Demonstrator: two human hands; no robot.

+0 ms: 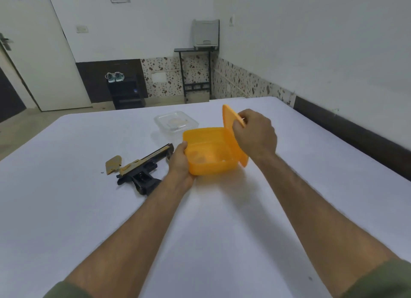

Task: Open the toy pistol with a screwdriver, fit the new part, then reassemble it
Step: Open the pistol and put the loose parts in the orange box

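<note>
On the white tabletop [66, 208], at nine o'clock of the box, lie one tan grip panel [113, 164] and one black-and-tan toy pistol [144, 166]. The left hand [181, 162] grips one orange plastic box [209, 153]; one clear lidded container [175, 122] sits behind at eleven o'clock. The right hand [255, 133] pinches the upright orange lid [229, 122], hiding its edge.

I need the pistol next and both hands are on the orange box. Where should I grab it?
Take the pistol by its black grip, the end nearest you, coming from the near side with the left hand. It lies flat, barrel pointing away, and the grip juts out clear of the loose tan panel.
</note>
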